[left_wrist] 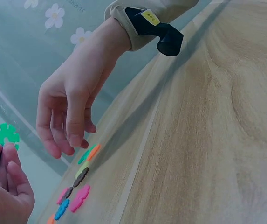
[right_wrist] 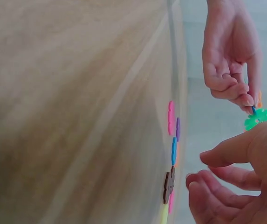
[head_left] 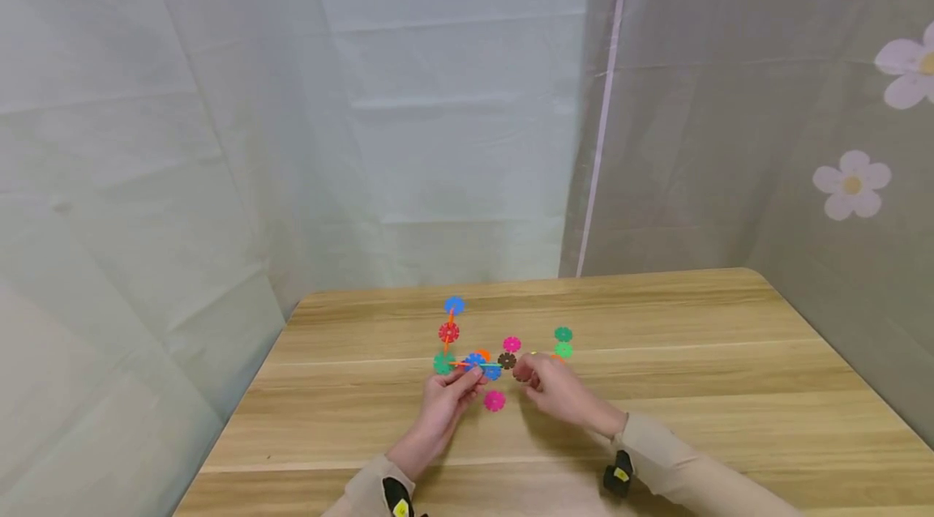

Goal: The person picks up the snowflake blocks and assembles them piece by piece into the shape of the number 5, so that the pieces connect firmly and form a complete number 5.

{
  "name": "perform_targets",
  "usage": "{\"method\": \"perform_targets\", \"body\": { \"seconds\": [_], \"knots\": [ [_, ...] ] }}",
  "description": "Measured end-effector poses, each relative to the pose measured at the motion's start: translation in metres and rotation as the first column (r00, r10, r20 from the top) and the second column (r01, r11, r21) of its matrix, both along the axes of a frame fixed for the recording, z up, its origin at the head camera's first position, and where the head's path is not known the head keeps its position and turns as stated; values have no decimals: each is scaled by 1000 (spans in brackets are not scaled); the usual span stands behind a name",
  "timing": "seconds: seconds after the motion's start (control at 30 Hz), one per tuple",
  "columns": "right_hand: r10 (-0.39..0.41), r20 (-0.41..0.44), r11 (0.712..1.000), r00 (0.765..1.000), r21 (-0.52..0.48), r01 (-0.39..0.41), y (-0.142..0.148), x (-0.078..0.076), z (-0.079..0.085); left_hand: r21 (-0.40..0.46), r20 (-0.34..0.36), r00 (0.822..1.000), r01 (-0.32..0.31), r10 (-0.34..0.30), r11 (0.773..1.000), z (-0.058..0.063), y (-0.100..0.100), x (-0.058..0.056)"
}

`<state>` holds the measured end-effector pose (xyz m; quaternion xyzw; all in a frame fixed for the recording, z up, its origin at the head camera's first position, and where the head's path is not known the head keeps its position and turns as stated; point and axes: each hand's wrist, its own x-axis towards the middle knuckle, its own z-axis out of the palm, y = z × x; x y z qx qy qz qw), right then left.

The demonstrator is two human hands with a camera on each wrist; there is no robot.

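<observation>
My left hand pinches a blue notched disc between thumb and fingertips. That disc belongs to a chain of snowflake discs running away from me, with a teal disc, a red disc and a far blue disc; orange discs stand edge-on between them. By the pinching fingers, a green disc shows at an angle. My right hand hovers over the loose discs, fingers loosely bent and nothing between them. In the right wrist view a brown disc lies beside its fingertips.
Loose discs lie on the wooden table: a near pink disc, a farther pink disc, a dark brown disc, and teal and light green discs beyond my right hand. A pale curtain hangs behind the table.
</observation>
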<state>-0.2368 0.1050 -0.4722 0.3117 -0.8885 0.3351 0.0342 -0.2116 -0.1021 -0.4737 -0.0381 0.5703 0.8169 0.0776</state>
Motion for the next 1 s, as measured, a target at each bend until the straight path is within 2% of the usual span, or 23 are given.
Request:
{"method": "perform_targets", "body": {
  "seconds": [0.33, 0.53, 1.0],
  "knots": [
    [-28, 36, 998, 999, 66, 25, 1, -9, 4, -4, 9, 1000, 9, -9, 1000, -2, -2, -1],
    [-34, 69, 998, 997, 60, 30, 0, -12, 9, 8, 19, 1000, 15, -15, 1000, -4, -2, 1],
    [-82, 67, 987, 994, 143, 72, 1, -27, 5, -2, 16, 999, 45, -45, 999, -6, -1, 2]
  ]
}}
